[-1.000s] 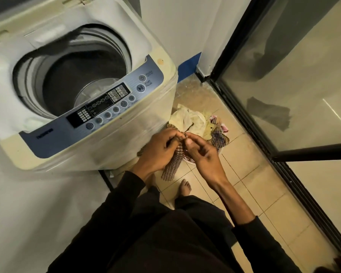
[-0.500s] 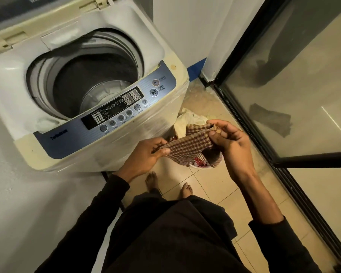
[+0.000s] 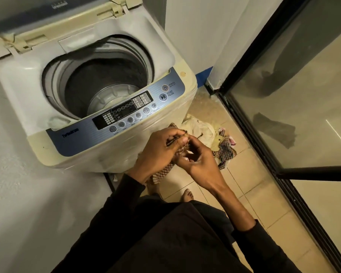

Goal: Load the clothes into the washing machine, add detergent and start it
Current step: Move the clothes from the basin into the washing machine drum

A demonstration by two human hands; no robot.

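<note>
— Washing machine (image 3: pixel 114 146): how is it entered?
— Top-loading, at the left; lid raised, drum (image 3: pixel 106 85) exposed and dark, no clothing made out inside. Blue control panel (image 3: pixel 126 115) along the front edge.
— Next, centre?
— Checked cloth (image 3: pixel 161 172), gripped by the curled fingers of the left hand (image 3: pixel 158 152) just in front of the machine. Its upper edge is pinched by the right hand (image 3: pixel 201 162), close against the left.
— And further right?
— Pile of clothes (image 3: pixel 211 134), logged on the tiled floor (image 3: pixel 254 184) beside the machine. Glass door (image 3: pixel 303 115) at the far right.

floor tiles (image 3: pixel 250 180) beige | glass door (image 3: pixel 303 107) black-framed, right | wall (image 3: pixel 187 26) white, behind
</note>
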